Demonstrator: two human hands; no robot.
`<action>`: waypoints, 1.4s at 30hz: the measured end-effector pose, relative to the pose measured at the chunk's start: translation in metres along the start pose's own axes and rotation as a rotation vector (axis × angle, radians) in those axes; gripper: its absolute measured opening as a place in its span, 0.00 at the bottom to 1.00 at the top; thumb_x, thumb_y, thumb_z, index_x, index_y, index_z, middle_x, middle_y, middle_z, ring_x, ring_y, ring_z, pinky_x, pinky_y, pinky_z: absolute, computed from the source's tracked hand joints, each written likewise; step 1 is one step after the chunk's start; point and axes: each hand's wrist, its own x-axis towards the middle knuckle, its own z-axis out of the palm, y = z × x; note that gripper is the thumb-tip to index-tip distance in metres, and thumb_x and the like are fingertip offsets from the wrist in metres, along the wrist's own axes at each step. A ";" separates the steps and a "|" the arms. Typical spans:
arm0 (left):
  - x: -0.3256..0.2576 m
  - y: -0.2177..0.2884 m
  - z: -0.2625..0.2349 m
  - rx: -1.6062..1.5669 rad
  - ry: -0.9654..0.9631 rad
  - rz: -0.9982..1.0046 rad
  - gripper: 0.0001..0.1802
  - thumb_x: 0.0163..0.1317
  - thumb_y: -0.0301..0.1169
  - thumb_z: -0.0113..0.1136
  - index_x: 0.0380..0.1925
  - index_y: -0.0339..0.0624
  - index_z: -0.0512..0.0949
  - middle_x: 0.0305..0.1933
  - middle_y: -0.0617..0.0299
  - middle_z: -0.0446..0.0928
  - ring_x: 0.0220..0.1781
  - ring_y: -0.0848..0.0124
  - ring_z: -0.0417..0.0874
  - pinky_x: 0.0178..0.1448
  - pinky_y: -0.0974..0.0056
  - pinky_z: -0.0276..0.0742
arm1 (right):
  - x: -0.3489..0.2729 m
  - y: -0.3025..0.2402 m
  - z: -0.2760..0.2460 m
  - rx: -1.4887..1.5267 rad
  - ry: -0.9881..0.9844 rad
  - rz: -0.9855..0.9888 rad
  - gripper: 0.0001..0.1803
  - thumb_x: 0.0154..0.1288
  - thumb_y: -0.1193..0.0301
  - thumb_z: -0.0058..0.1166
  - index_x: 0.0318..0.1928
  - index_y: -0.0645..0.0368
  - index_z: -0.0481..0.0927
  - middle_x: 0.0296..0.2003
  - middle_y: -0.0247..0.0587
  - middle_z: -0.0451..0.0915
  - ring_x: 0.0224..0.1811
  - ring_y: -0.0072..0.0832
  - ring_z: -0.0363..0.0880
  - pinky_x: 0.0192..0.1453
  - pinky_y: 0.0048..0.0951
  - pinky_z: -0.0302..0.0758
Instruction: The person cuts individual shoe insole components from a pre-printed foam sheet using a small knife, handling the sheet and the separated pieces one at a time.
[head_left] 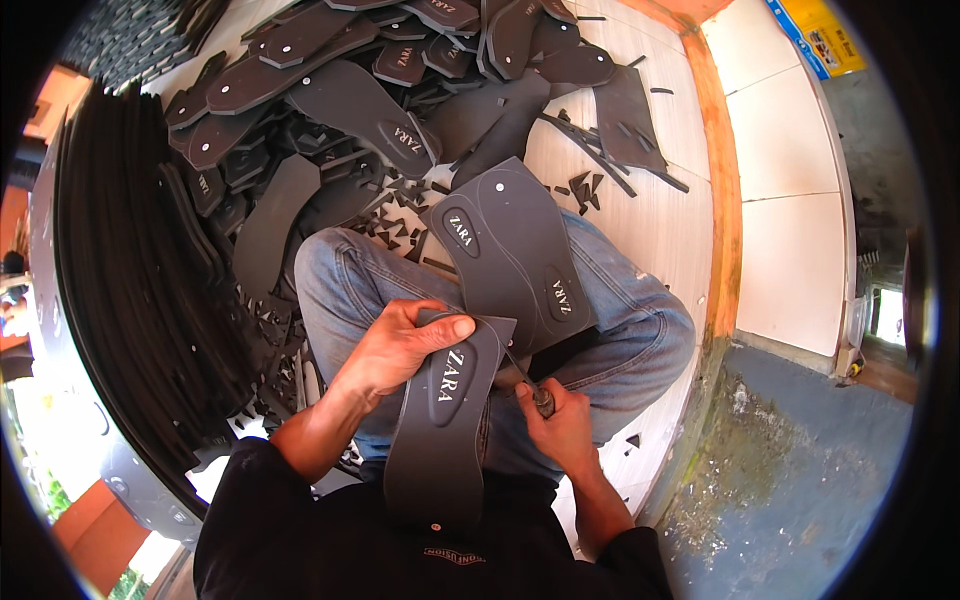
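My left hand (392, 348) grips the top of a dark grey foam sandal sole (432, 460), thumb on its face beside a raised oval with pale lettering. The sole hangs down in front of my black shirt. In my right hand (562, 428) is a knife (544, 402) with a dark handle, fingers wrapped round it. Its thin blade meets the sole's upper right edge; the tip is hard to make out. Beyond, a foam sheet (512, 262) with two sole outlines and two lettered ovals lies across my jeans.
Cut soles (290, 85) and foam sheets are heaped ahead of my crossed legs. Small black offcuts (400, 205) litter the pale floor. A tall stack of dark sheets (140, 270) stands at left. To the right run an orange-brown edge strip (725, 200) and a worn grey floor (800, 450).
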 end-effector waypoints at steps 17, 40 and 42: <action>0.002 0.001 -0.026 -0.039 0.358 0.281 0.12 0.58 0.34 0.63 0.35 0.35 0.78 0.32 0.63 0.80 0.33 0.76 0.79 0.39 0.71 0.75 | 0.083 -0.027 -0.026 0.146 0.085 0.092 0.14 0.59 0.67 0.57 0.30 0.69 0.77 0.18 0.48 0.77 0.21 0.33 0.75 0.28 0.31 0.69; 0.017 -0.080 0.061 -0.559 0.048 0.108 0.15 0.56 0.27 0.65 0.43 0.37 0.75 0.41 0.61 0.80 0.42 0.72 0.81 0.50 0.66 0.77 | -0.007 0.017 -0.016 -0.172 0.092 0.241 0.12 0.57 0.68 0.56 0.22 0.62 0.72 0.15 0.54 0.73 0.20 0.54 0.73 0.24 0.43 0.68; 0.011 -0.090 0.054 -0.513 0.065 0.101 0.16 0.55 0.26 0.65 0.44 0.36 0.76 0.42 0.61 0.80 0.43 0.72 0.81 0.50 0.66 0.76 | 0.019 0.018 -0.011 -0.260 0.104 0.027 0.14 0.58 0.66 0.56 0.23 0.62 0.72 0.15 0.50 0.74 0.16 0.48 0.72 0.22 0.40 0.67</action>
